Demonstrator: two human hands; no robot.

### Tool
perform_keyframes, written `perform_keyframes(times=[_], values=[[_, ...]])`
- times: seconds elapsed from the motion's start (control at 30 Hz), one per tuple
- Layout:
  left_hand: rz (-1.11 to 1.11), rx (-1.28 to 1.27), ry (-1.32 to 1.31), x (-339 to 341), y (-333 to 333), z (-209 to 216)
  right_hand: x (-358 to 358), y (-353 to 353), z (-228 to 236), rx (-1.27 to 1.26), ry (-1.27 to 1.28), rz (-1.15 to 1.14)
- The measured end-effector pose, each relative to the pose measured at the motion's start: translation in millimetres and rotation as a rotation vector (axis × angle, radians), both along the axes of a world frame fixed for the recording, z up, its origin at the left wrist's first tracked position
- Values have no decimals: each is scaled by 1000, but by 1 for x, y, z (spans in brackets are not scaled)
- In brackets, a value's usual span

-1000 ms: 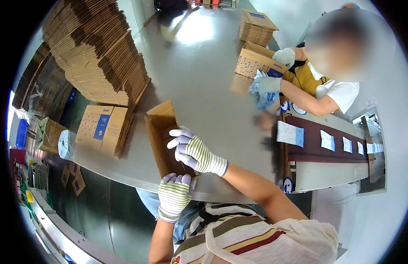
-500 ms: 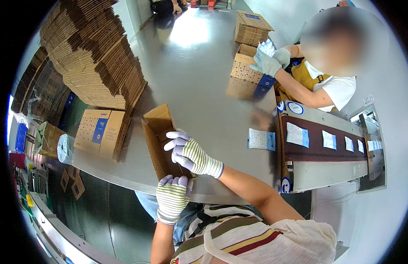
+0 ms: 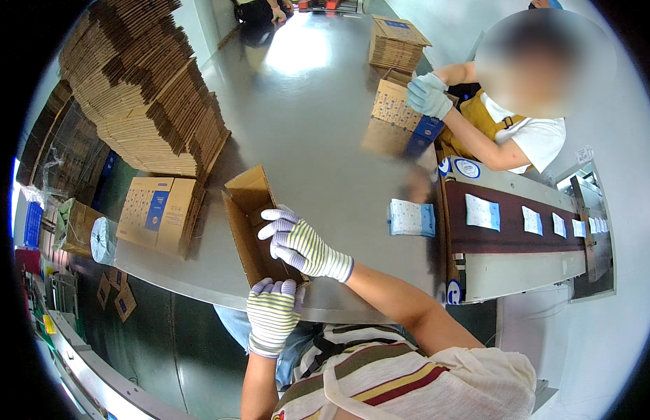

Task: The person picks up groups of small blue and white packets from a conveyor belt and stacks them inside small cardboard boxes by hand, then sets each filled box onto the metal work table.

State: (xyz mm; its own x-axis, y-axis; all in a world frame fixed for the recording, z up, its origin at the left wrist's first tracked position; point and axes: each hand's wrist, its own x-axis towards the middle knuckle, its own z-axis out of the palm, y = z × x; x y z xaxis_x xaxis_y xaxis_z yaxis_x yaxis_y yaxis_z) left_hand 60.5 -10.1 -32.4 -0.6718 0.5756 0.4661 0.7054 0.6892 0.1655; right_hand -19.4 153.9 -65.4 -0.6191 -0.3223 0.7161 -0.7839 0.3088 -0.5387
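An open brown cardboard box [image 3: 249, 220] stands at the table's near edge, its hollow facing up. My left hand [image 3: 272, 315], in a striped knit glove, has its fingers curled over the box's near end. My right hand [image 3: 307, 246], gloved alike, reaches across the right wall. Its fingers are stretched out and somewhat apart over the box's inside, with nothing seen in them. Part of the box's inside is hidden by this hand. To the right, pale blue-and-white packets [image 3: 411, 218] lie on the table, seemingly one upon another.
Flat folded cartons [image 3: 150, 98] rise in a tall stack at left, behind a printed carton pile [image 3: 157, 213]. A conveyor belt [image 3: 510, 241] carries several packets at right. Across from it, a co-worker's gloved hands [image 3: 429, 94] are over a printed box [image 3: 395, 105]; more cartons [image 3: 397, 45] stand behind.
The co-worker's hands have drawn together, and the packet they held is no longer visible. Packets on the belt sit at different spots; the table packet looks thicker. My hands have barely moved.
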Motion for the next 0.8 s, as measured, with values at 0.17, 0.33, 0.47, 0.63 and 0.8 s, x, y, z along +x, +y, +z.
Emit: perform_keyframes(times=[0.17,0.33,0.47,0.63,0.8], values=[[3,5,-4,0,0,0,0,4,4,28,-6,28],[11,7,-8,0,0,-4,0,2,2,-4,11,11],[6,23,12,0,1,-6,0,4,4,2,-3,31],[12,11,-11,1,3,-1,0,4,-2,-13,20,18],[16,8,-23,0,2,-3,0,5,-1,-7,17,22]])
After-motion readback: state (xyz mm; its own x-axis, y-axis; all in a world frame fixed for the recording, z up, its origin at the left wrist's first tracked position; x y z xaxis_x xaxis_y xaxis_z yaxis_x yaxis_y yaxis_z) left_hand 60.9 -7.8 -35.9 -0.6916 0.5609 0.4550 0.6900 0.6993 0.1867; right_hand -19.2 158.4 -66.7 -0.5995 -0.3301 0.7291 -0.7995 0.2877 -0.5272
